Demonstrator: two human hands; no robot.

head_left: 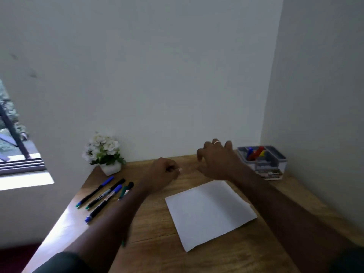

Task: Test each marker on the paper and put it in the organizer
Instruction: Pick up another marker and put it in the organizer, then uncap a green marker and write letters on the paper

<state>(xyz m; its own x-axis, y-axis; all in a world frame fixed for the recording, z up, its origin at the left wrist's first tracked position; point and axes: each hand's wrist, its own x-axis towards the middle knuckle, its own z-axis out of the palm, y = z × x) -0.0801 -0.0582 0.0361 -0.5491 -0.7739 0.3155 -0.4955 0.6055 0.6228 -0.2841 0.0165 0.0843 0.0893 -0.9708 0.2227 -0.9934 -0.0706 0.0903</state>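
Note:
A blank white sheet of paper (pixel 209 212) lies on the wooden desk (pixel 153 223). Several markers (pixel 102 196) with blue, black and green caps lie in a row at the desk's left side, partly behind my left forearm. The grey organizer (pixel 263 161) stands at the far right corner with blue, red and yellow markers (pixel 256 153) in it. My left hand (pixel 163 173) hovers over the desk behind the paper, fingers curled into a loose fist, holding nothing I can see. My right hand (pixel 216 159) is raised beside it, fingers spread and empty, left of the organizer.
A small white pot of white flowers (pixel 104 152) sits at the desk's far left corner against the wall. Walls close the desk at the back and right. A window (pixel 13 138) opens on the left.

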